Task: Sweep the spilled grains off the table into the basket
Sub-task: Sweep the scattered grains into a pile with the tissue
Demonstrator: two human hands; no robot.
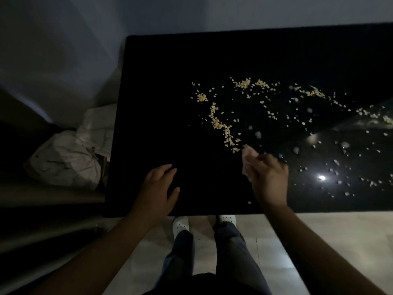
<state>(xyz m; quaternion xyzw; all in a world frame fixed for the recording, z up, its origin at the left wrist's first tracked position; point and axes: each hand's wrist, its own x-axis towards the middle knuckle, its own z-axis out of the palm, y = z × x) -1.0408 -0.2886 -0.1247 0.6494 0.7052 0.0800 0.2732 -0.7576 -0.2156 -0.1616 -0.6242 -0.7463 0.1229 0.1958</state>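
1. Pale grains point(219, 122) scattered over a glossy black table point(159, 92), thickest in a curved trail near the middle, with small clumps farther back and loose specks out to the right edge of view.
2. Left hand point(158, 186) flat on the bare left-front part of the table, fingers straight and slightly spread, holding nothing, well clear of the grains.
3. Right hand point(269, 179) raised over the table near its front edge, fingers curled round a small pale cloth point(248, 154); somewhat blurred.
4. Tip of the cloth just beside the near end of the curved trail; touching the grains or not, impossible to tell.
5. One stray grain point(249, 202) alone close to the front edge, beside the right wrist.
6. Bright spot of lamp glare point(321, 178) on the tabletop to the right of the right hand, among scattered specks.
7. Crumpled white bag point(68, 154) down on the left, just beside the table's left edge and lower than the top; what it lines or covers, impossible to tell in the dim light.
8. Below the front edge, two legs in dark trousers point(229, 248) and white perforated shoes point(180, 226) on a pale tiled floor point(319, 231).
9. Plain grey wall point(191, 15) behind the table.
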